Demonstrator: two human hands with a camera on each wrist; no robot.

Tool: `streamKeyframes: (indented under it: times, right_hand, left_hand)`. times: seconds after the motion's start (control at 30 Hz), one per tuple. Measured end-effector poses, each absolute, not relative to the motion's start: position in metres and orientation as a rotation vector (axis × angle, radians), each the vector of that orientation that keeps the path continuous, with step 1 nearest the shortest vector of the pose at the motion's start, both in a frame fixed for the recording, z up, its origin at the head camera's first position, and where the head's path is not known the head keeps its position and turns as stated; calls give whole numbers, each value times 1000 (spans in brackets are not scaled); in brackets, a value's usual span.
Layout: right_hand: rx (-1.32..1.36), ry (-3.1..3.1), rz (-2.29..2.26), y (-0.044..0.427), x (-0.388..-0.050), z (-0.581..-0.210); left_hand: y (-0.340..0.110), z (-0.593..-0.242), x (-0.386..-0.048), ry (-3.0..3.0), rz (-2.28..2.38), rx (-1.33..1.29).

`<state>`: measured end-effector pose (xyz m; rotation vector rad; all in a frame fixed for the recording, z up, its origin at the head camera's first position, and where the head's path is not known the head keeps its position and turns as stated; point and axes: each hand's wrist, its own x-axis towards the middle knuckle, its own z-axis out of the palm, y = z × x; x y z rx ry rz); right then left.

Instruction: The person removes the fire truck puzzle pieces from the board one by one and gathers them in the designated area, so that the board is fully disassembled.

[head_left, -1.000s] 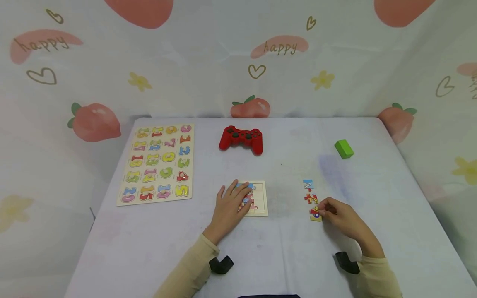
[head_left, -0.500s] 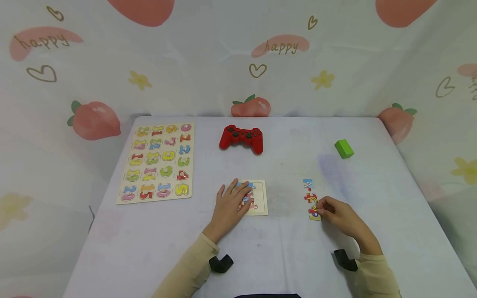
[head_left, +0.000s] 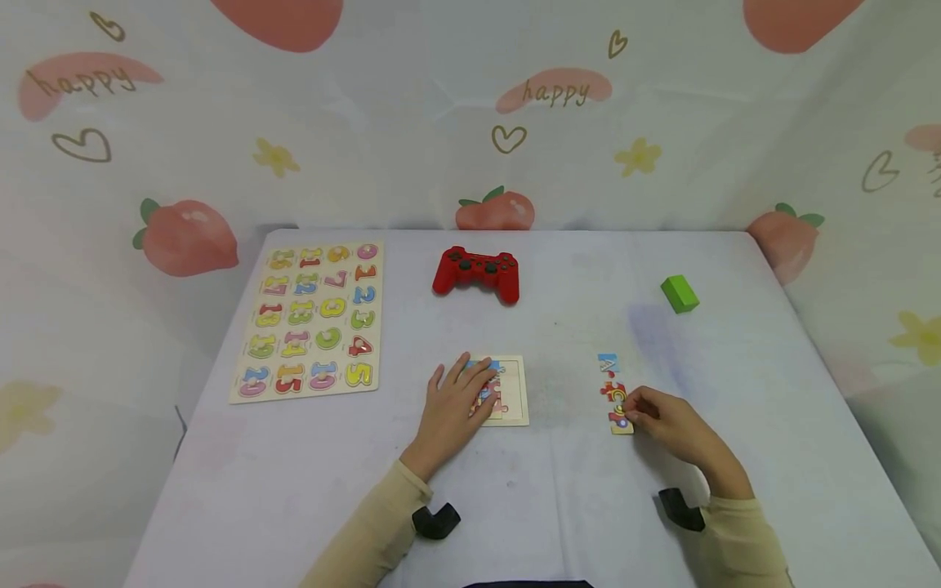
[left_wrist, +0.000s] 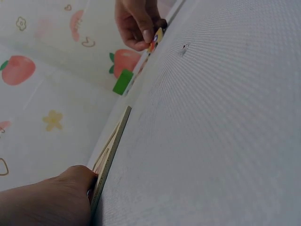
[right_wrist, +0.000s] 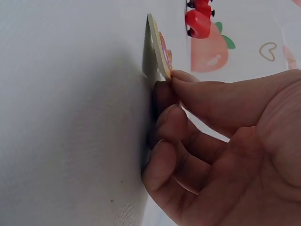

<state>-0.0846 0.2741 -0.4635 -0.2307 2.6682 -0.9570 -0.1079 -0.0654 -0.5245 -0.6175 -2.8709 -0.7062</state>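
My left hand [head_left: 453, 416] lies over a small wooden jigsaw tray [head_left: 518, 392], its spread fingers covering part of the picture. Also in the left wrist view, the tray's edge [left_wrist: 110, 157] shows beside that hand. Further right, my right hand [head_left: 672, 429] pinches a jigsaw piece [head_left: 620, 424] between thumb and forefinger. The right wrist view shows this piece [right_wrist: 160, 49] with one edge tilted up from the cloth. Just beyond it, a red and yellow jigsaw piece [head_left: 614, 393] lies close against it, and a blue-topped piece [head_left: 608, 364] continues the column.
A wooden number board [head_left: 309, 322] lies at the left. A red game controller [head_left: 476, 276] is at the back middle, and a green block [head_left: 680, 294] at the back right. White cloth covers the table [head_left: 566, 498]. A printed curtain [head_left: 412, 122] hangs behind.
My right hand has shifted slightly away from me and leftward, bringing the pinched jigsaw piece closer to the red and yellow one. The left hand stays on the tray.
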Motion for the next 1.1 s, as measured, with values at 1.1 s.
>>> streamKeyframes:
  times: [1.1]
  right_hand:
    - [-473,2717,-1146,134,-120,-467]
  left_hand:
    - [-66,-524,-107,-2968,-627,-500]
